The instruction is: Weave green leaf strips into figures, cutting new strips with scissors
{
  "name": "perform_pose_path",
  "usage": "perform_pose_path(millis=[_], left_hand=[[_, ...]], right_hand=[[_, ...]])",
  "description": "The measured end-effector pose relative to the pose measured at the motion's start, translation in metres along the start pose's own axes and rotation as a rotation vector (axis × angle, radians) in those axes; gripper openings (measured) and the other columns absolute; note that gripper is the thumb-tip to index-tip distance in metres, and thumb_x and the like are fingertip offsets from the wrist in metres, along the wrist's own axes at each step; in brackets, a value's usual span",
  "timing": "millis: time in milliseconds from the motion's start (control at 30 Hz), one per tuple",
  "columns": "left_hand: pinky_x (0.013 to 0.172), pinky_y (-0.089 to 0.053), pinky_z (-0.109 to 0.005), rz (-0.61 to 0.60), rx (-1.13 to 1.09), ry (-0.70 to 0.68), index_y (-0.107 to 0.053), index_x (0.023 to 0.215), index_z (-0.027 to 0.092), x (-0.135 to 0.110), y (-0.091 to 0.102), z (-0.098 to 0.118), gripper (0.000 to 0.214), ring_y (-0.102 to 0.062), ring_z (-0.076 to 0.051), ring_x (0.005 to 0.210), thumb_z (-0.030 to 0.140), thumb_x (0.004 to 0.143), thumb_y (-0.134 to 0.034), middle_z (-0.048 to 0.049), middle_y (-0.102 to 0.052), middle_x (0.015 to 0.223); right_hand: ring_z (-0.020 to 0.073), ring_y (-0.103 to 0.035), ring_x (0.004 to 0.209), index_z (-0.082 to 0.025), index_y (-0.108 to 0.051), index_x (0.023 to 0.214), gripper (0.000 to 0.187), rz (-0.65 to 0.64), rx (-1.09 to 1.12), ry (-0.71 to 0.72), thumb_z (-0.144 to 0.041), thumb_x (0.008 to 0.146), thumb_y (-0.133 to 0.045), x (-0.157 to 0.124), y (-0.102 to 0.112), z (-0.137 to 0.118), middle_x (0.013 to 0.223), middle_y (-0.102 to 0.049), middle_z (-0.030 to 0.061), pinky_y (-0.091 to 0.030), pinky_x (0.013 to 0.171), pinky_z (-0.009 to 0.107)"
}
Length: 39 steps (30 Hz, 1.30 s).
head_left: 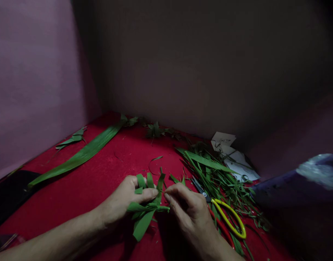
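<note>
My left hand is closed around a bundle of folded green leaf strips. Its thumb presses on the strips, and several loops and ends stick out between and below the fingers. Just to the right, my right hand pinches thumb and forefinger together on what looks like a thin strand beside an upright strip of the bundle. The strand is too fine to make out clearly. Near the right hand lie scissors with one yellow and one red handle, blades partly apart; the hand hides part of the red handle.
A long broad leaf lies on the red surface at left, near a folded leaf piece. Leaf figures line the back wall. Cut leaves heap at right by white paper. Clear plastic is far right.
</note>
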<state>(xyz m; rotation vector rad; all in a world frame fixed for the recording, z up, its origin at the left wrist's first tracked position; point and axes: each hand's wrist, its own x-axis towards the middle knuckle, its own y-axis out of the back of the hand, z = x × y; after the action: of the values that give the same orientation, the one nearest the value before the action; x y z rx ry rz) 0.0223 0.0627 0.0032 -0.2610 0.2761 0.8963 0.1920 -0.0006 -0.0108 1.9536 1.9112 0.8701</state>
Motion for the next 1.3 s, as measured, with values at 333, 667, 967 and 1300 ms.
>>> perform_pose_path(millis=[333, 667, 967, 1300], left_hand=[[0.042, -0.026, -0.019, -0.008, 0.003, 0.023, -0.043, 0.056, 0.016, -0.0017, -0.0019, 0.0021, 0.033, -0.029, -0.007, 0.044, 0.039, 0.072, -0.062, 0.0070, -0.034, 0.049], [0.044, -0.024, -0.021, -0.077, 0.083, -0.032, -0.044, 0.060, 0.016, -0.0005, 0.0005, 0.0008, 0.030, -0.027, -0.008, 0.049, 0.037, 0.076, -0.057, 0.0059, -0.033, 0.053], [0.044, -0.022, -0.022, -0.109, 0.076, -0.033, -0.041, 0.057, 0.017, -0.0024, -0.0006, 0.0003, 0.034, -0.028, -0.008, 0.047, 0.040, 0.075, -0.058, 0.0052, -0.034, 0.052], [0.044, -0.022, -0.022, -0.073, 0.113, -0.030, -0.043, 0.057, 0.016, -0.0044, -0.0003, 0.0026, 0.035, -0.028, -0.007, 0.047, 0.043, 0.073, -0.060, 0.0064, -0.033, 0.052]], right_hand=[[0.0107, -0.046, 0.058, -0.019, -0.053, 0.075, 0.016, -0.024, 0.078, -0.064, -0.023, 0.088, -0.047, 0.0016, -0.0027, 0.0040, 0.063, -0.052, -0.0027, -0.036, 0.055, 0.019], [0.0117, -0.050, 0.060, -0.019, -0.054, 0.081, 0.013, -0.037, 0.076, -0.033, -0.021, 0.089, -0.043, 0.0027, 0.0017, -0.0032, 0.067, -0.055, -0.0015, -0.038, 0.057, 0.021], [0.0122, -0.047, 0.058, -0.018, -0.052, 0.077, 0.014, -0.015, 0.111, -0.044, -0.019, 0.088, -0.043, 0.0024, -0.0015, -0.0032, 0.065, -0.052, -0.0012, -0.038, 0.055, 0.022], [0.0120, -0.047, 0.062, -0.019, -0.050, 0.073, 0.017, -0.061, 0.115, -0.071, -0.022, 0.088, -0.044, 0.0013, 0.0004, 0.0004, 0.067, -0.051, -0.0021, -0.037, 0.059, 0.022]])
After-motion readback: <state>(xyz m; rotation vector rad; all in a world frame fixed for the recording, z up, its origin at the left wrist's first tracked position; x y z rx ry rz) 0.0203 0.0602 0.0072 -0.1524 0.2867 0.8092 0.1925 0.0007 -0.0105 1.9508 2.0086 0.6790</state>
